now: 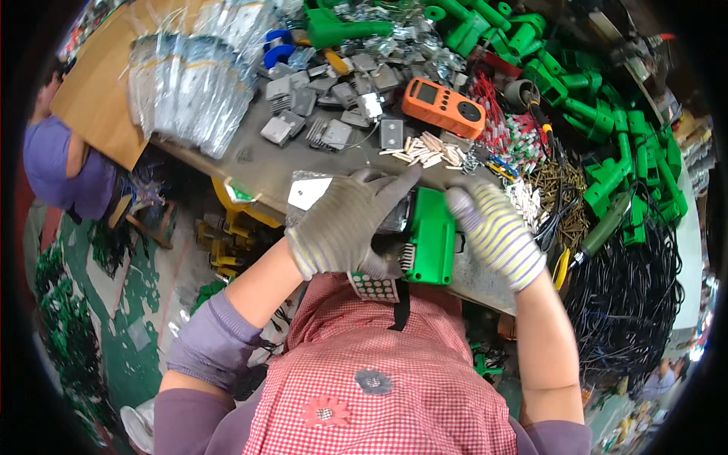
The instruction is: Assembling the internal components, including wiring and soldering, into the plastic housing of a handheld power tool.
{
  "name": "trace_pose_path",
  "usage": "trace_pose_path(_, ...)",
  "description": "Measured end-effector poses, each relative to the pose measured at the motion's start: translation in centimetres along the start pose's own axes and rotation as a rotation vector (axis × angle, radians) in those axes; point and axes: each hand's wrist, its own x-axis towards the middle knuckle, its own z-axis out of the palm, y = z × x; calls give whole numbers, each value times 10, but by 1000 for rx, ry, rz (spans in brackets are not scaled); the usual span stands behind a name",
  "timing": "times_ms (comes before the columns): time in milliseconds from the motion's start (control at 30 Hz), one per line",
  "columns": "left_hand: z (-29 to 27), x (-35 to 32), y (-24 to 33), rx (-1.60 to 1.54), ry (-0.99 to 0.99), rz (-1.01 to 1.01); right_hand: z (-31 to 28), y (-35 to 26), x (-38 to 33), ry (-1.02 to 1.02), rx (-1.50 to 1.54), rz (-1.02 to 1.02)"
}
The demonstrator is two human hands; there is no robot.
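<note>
A green plastic housing (432,239) stands at the bench's front edge, close to my body. My left hand (345,220), in a grey glove, grips its left side; the index finger reaches over toward its top and the thumb lies low beside dark fins. A dark part with clear plastic (398,216) shows between that hand and the housing. My right hand (497,231), in a striped glove, is at the housing's right edge with its fingers bent together. What those fingers hold, if anything, is hidden. A sheet of round stickers (374,288) hangs below my left hand.
An orange multimeter (444,108) lies beyond the housing, by pale small sticks (428,149) and finned metal blocks (334,135). Bagged parts (189,91) sit far left. Green housings (607,121), screws (557,189) and black cables (626,296) crowd the right. Another person (61,163) is at left.
</note>
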Motion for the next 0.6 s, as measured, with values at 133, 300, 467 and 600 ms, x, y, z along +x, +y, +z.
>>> trace_pose_path(133,-1,6,2,82,-18,34,-36,58,11,-343,112,206)
trace_pose_path(300,-4,7,8,183,-33,66,10,55,-4,106,-197,12)
trace_pose_path(467,-3,25,18,70,-56,223,-19,35,-34,526,-32,-142)
trace_pose_path(600,6,34,19,22,-172,209,-13,15,-93,168,721,72)
